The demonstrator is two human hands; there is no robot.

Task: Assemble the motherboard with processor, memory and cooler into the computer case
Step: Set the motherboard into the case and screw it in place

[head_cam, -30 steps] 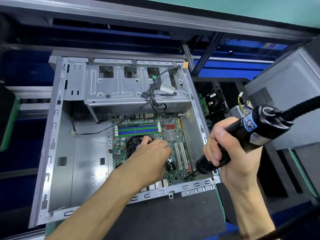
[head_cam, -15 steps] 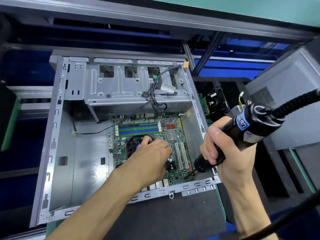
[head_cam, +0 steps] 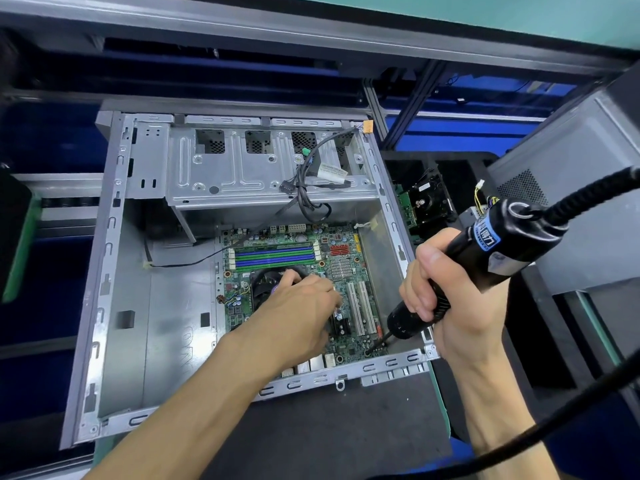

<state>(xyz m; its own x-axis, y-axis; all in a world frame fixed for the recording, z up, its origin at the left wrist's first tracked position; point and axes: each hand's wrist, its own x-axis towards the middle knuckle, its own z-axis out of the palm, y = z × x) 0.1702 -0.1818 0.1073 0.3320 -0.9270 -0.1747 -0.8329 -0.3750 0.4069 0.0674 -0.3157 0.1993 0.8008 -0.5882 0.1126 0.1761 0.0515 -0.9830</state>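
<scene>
An open grey computer case (head_cam: 114, 258) lies on its side. A green motherboard (head_cam: 346, 268) sits in its right half, with blue and green memory slots (head_cam: 275, 257) along the top and a black cooler fan (head_cam: 268, 282) below them. My left hand (head_cam: 294, 313) rests flat on the board, fingers over the cooler and partly hiding it. My right hand (head_cam: 436, 292) grips a black electric screwdriver (head_cam: 498, 247). Its bit tip (head_cam: 369, 351) touches the board's lower right corner.
A black cable bundle (head_cam: 304, 188) hangs from the drive cage (head_cam: 242, 174) down to the board. A second grey case (head_cam: 575, 188) stands at the right. A dark tray holding another cooler (head_cam: 427, 199) sits behind my right hand. The screwdriver's cord (head_cam: 519, 438) crosses the lower right.
My right hand and the screwdriver have shifted slightly left and down, bringing the bit closer onto the board's lower right corner. My left hand has stayed on the cooler.
</scene>
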